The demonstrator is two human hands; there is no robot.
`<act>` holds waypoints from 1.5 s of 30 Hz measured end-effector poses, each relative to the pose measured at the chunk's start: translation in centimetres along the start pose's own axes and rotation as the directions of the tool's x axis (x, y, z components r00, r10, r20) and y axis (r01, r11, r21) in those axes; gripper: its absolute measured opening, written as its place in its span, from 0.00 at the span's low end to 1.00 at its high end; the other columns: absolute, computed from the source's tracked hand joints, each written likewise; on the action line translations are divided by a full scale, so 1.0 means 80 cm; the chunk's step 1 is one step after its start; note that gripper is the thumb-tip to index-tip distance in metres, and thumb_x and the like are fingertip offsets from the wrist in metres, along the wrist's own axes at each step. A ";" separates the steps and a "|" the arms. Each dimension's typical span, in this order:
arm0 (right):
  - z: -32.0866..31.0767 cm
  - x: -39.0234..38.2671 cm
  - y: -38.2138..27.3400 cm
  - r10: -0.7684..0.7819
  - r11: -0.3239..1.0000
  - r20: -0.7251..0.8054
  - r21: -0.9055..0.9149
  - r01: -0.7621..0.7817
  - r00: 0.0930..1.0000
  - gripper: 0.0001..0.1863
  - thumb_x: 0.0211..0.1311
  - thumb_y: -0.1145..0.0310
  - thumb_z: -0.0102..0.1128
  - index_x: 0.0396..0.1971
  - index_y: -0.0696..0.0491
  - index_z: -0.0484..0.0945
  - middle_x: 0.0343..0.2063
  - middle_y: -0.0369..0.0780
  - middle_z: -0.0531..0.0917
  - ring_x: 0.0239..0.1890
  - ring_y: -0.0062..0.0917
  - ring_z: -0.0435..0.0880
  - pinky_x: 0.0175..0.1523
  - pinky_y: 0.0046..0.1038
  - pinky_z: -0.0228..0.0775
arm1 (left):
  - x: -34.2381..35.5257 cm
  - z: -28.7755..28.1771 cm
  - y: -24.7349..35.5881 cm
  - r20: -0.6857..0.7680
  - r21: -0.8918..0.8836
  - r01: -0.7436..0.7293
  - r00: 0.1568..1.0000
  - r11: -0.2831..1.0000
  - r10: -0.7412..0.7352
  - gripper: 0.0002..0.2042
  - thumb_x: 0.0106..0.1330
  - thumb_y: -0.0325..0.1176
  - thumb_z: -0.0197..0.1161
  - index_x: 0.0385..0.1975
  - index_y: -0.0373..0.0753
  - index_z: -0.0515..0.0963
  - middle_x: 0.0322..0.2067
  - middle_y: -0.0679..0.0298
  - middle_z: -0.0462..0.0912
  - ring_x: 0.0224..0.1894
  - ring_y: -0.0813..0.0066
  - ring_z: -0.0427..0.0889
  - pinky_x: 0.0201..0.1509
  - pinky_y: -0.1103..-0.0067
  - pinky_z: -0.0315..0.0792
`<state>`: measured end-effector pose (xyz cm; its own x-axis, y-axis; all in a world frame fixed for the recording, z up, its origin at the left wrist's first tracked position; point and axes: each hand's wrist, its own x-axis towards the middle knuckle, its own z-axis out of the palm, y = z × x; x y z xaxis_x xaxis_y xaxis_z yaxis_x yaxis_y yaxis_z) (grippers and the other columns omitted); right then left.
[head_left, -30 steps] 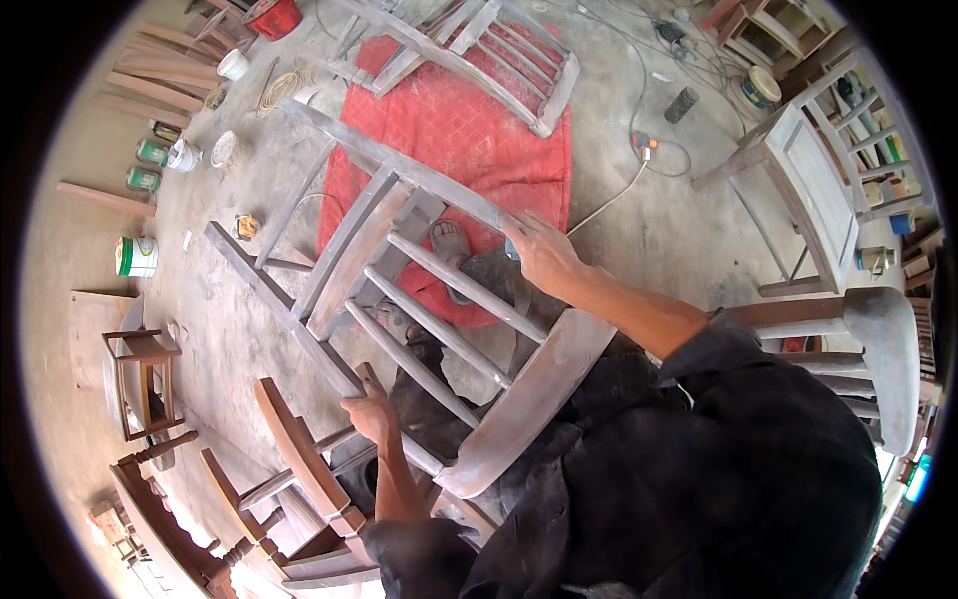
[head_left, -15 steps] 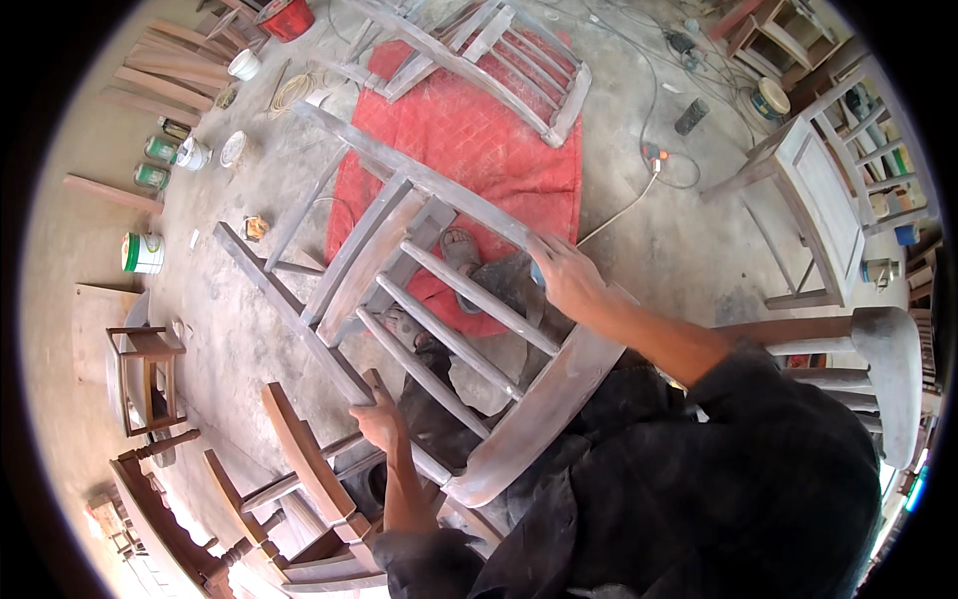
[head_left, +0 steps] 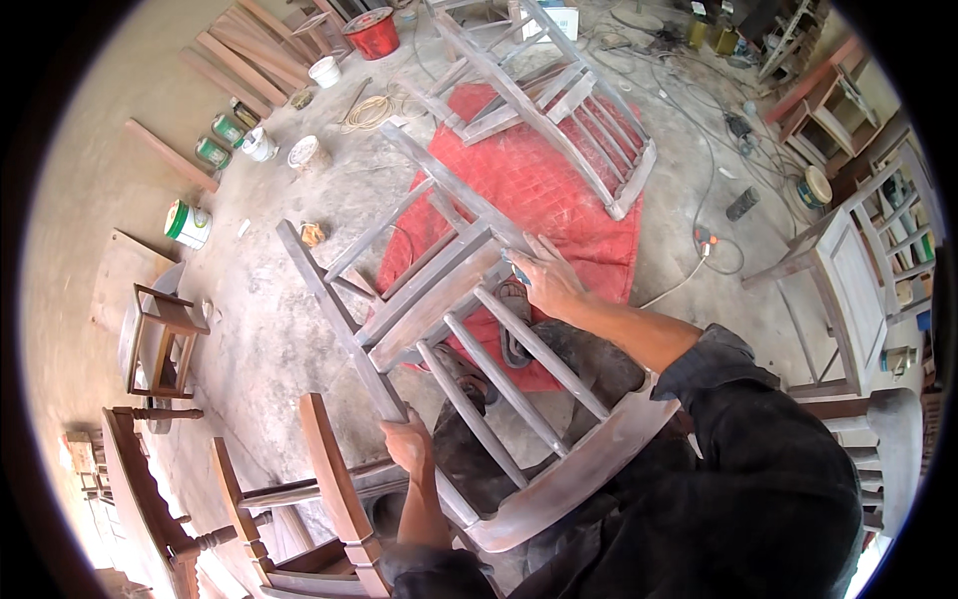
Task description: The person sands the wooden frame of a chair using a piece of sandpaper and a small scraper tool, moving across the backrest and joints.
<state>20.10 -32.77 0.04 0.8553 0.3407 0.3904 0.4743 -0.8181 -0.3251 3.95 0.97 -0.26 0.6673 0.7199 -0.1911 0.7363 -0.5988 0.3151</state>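
Note:
A grey-brown wooden chair frame [head_left: 419,272] lies tilted in front of me, its curved top rail [head_left: 579,469] close to my body and its legs pointing away. Three round back spindles [head_left: 504,399] run between that rail and the seat end. My left hand [head_left: 407,444] is closed around the left back post. On the right post, close to the seat joint, my right hand [head_left: 549,278] presses with its fingers together over a small bluish pad [head_left: 516,270]. The pad is mostly covered by the fingers, so its kind is unclear.
A red cloth [head_left: 599,255] lies on the concrete floor under another grey chair frame [head_left: 559,130]. Brown chair parts [head_left: 334,479] stand close by my left arm. A grey chair [head_left: 843,290] is at the right. Cables [head_left: 699,190], buckets [head_left: 309,154] and planks [head_left: 254,60] lie farther off.
My right hand has slid along the right post, away from me toward the seat joint. My left hand keeps its hold on the left post. The whole view has shifted.

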 end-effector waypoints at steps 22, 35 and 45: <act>0.042 0.029 -0.004 0.108 0.986 0.138 -0.141 -0.088 0.985 0.30 0.61 0.74 0.51 0.64 0.66 0.69 0.63 0.52 0.76 0.70 0.53 0.68 0.78 0.48 0.49 | -0.002 -0.010 0.003 0.004 0.024 0.030 1.000 0.999 -0.030 0.28 0.65 0.51 0.67 0.47 0.30 0.72 0.38 0.36 0.85 0.44 0.36 0.85 0.49 0.52 0.77; 0.013 0.054 0.013 0.018 0.997 0.228 -0.082 0.000 0.973 0.30 0.63 0.69 0.52 0.65 0.64 0.71 0.62 0.50 0.78 0.71 0.48 0.68 0.79 0.48 0.44 | -0.001 -0.005 0.001 0.040 -0.009 0.034 0.999 0.999 -0.034 0.27 0.65 0.50 0.67 0.46 0.29 0.71 0.37 0.34 0.85 0.44 0.35 0.85 0.51 0.52 0.76; 0.060 0.062 -0.088 -0.026 0.990 0.304 -0.123 0.067 0.952 0.30 0.66 0.63 0.53 0.66 0.61 0.72 0.66 0.47 0.75 0.74 0.42 0.63 0.79 0.48 0.41 | -0.002 -0.009 -0.002 0.025 -0.016 0.028 0.999 0.999 -0.027 0.27 0.65 0.51 0.67 0.45 0.30 0.70 0.36 0.36 0.85 0.42 0.35 0.85 0.48 0.52 0.78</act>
<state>22.03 -23.11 0.13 0.8654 0.4867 0.1188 0.5010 -0.8444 -0.1900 3.65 1.19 0.38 0.6495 0.7270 -0.2228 0.7526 -0.5729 0.3245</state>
